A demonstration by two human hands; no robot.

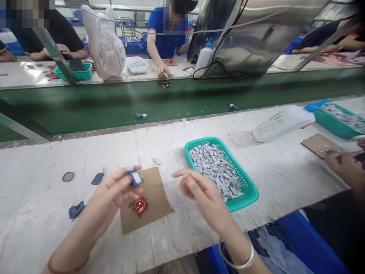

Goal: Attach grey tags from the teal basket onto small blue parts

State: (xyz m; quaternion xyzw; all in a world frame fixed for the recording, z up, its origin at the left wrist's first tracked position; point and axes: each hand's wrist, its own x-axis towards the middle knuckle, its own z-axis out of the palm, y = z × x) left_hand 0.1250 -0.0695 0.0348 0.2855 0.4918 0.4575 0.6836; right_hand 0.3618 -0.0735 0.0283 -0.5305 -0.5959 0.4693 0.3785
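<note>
My left hand (110, 192) pinches a small dark blue piece (136, 178) with a pale rectangle on its face, held above a brown cardboard sheet (158, 194). On that sheet, just below the fingers, is a small round dish of glossy red stuff (140, 205). My right hand (203, 198) is beside a green basket (252, 196) full of small grey-white flat pieces (213, 167). Its index finger points left, the other fingers are curled, and I see nothing in it. Two more blue pieces lie to the left, one farther off (97, 178) and one nearer (76, 210).
A round metal cap (68, 176) lies at the left. A white bottle (283, 123) with blue top lies behind the basket. A green belt (114, 104) carries small blue pieces. Co-workers sit across it; another person's hand (346, 165) is at right. A blue bin (310, 243) stands below the edge.
</note>
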